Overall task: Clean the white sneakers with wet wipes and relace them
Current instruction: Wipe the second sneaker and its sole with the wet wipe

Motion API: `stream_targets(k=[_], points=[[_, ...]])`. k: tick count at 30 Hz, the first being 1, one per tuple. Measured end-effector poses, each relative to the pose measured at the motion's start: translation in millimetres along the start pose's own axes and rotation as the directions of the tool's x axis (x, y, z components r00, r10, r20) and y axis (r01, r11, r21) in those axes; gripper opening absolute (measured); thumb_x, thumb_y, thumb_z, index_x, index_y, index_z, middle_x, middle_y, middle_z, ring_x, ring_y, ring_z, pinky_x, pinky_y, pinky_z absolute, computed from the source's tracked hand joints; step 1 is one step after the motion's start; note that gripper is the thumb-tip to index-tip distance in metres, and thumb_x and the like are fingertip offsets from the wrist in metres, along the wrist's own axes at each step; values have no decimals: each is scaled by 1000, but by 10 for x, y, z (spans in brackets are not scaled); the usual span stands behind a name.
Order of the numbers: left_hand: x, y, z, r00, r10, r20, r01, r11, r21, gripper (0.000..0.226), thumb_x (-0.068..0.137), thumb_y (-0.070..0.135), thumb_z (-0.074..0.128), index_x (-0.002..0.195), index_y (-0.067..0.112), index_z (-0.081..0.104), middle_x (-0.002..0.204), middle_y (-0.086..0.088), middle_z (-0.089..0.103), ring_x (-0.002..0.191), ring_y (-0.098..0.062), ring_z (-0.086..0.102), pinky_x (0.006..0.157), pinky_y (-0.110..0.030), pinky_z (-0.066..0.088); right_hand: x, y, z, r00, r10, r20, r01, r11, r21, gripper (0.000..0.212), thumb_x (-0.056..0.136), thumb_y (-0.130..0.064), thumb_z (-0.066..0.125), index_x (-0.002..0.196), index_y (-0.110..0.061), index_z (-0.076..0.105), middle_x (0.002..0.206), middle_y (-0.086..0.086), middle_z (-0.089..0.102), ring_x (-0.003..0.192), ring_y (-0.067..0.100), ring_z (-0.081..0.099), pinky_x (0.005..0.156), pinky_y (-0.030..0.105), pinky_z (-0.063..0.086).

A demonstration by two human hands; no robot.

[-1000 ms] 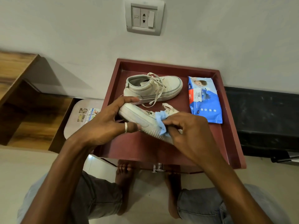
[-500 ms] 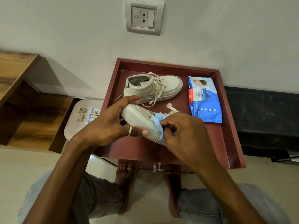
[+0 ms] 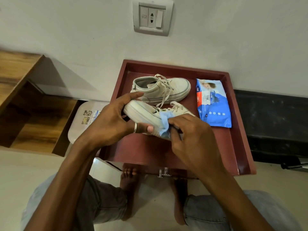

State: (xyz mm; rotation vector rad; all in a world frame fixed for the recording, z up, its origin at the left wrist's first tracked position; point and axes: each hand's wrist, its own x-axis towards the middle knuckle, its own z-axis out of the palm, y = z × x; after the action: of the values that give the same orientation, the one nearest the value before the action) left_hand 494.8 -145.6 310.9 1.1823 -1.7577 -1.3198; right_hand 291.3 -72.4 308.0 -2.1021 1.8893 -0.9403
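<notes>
The near sneaker [image 3: 143, 114] lies tilted on its side over the front half of the maroon worktop [image 3: 146, 150], heel pointing left. The left hand [image 3: 113, 124] clamps that heel, fingers over the top and ringed thumb along the sole. A blue wipe [image 3: 165, 120] is pressed to the sneaker's side, pinched in the curled fingers of the right hand [image 3: 195, 140]. Just behind stands the second sneaker [image 3: 166, 89], upright and laced, with the wipes pack [image 3: 215, 109] flat to its right.
</notes>
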Motion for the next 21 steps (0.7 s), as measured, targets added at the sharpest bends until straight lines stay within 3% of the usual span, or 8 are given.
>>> stream_targets(k=[5, 7, 9, 12, 15, 18, 21], points=[[19, -43, 7, 995, -44, 84, 31, 989, 145, 94, 52, 45, 92, 135, 40, 50, 118, 25, 58, 101, 8, 61, 79, -12, 54, 3, -181, 88, 998, -23, -55, 24, 1000, 16, 18, 86, -3, 61, 98, -7, 74, 94, 6, 69, 82, 20, 63, 71, 36, 53], [33, -128, 18, 992, -16, 124, -22, 956, 294, 89, 65, 29, 94, 141, 34, 48, 119, 24, 59, 100, 5, 62, 84, -12, 52, 5, -351, 165, 994, -103, -41, 105, 993, 56, 21, 89, -5, 58, 104, -6, 73, 100, 8, 68, 89, 20, 63, 79, 30, 52], [29, -180, 21, 989, -45, 144, -30, 876, 482, 82, 74, 15, 84, 146, 24, 46, 124, 13, 61, 108, -6, 61, 87, -13, 42, -22, -406, 263, 984, -172, 35, 168, 982, 86, 21, 90, -5, 58, 105, -5, 72, 101, 8, 67, 91, 21, 61, 82, 32, 52], [6, -261, 7, 977, -47, 208, -80, 823, 562, 82, 68, 41, 84, 141, 26, 51, 123, 6, 66, 107, -17, 65, 91, -31, 52, -114, -267, 323, 973, -159, 166, 154, 987, 39, 21, 84, -1, 61, 101, -7, 72, 99, 4, 65, 90, 22, 57, 75, 39, 51], [7, -270, -43, 972, -94, 215, -38, 840, 542, 98, 48, 73, 81, 133, 32, 56, 111, 11, 71, 95, -8, 67, 84, -35, 59, -105, -23, 197, 986, -67, 150, 76, 996, -56, 19, 82, -5, 58, 93, -10, 73, 88, 3, 67, 81, 22, 57, 69, 42, 50], [22, -236, -22, 968, -122, 220, -11, 852, 524, 95, 43, 78, 79, 126, 35, 61, 104, 14, 72, 90, -1, 67, 80, -29, 59, -65, 88, 108, 998, -11, 68, 13, 1000, -21, 19, 83, -7, 58, 91, -12, 76, 85, 1, 70, 78, 21, 62, 70, 41, 52], [18, -233, 16, 971, -94, 220, -39, 846, 532, 77, 52, 75, 68, 111, 24, 68, 90, 8, 72, 76, -8, 68, 69, -32, 57, -88, -115, 252, 996, -53, 68, 53, 999, 2, 27, 78, 1, 61, 99, -10, 75, 94, 4, 70, 86, 24, 62, 77, 39, 51]])
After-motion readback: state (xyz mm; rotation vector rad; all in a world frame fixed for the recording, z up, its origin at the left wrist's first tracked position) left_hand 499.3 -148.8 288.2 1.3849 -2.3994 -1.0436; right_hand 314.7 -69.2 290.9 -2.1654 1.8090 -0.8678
